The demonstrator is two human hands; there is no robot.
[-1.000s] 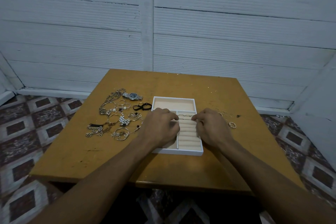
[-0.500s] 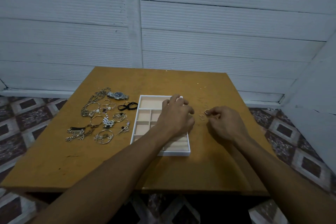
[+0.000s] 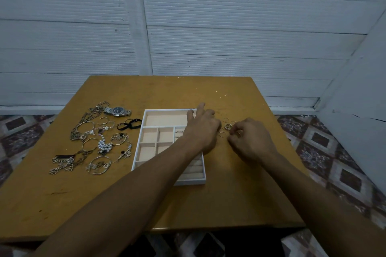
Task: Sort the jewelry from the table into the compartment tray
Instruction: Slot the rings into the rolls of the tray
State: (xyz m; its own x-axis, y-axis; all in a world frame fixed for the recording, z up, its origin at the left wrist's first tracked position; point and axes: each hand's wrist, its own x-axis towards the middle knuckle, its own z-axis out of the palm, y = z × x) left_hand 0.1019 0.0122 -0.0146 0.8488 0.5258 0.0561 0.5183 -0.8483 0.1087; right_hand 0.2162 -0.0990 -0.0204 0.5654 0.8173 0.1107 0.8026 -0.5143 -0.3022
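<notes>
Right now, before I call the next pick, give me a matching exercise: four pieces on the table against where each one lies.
Things:
1. wristwatch
2. loose rings
3. pearl cluster
4. black cord bracelet

Places:
A. right of the tray, beside the right hand
B. far end of the jewelry pile
C. middle of the pile
D. between the pile and the tray's far left corner

Pairs: 1-B, 2-A, 3-C, 4-D

White slatted wall (image 3: pixel 229 37), patterned tile floor (image 3: pixel 325 152), worn ochre table (image 3: pixel 62 204), dim light
</notes>
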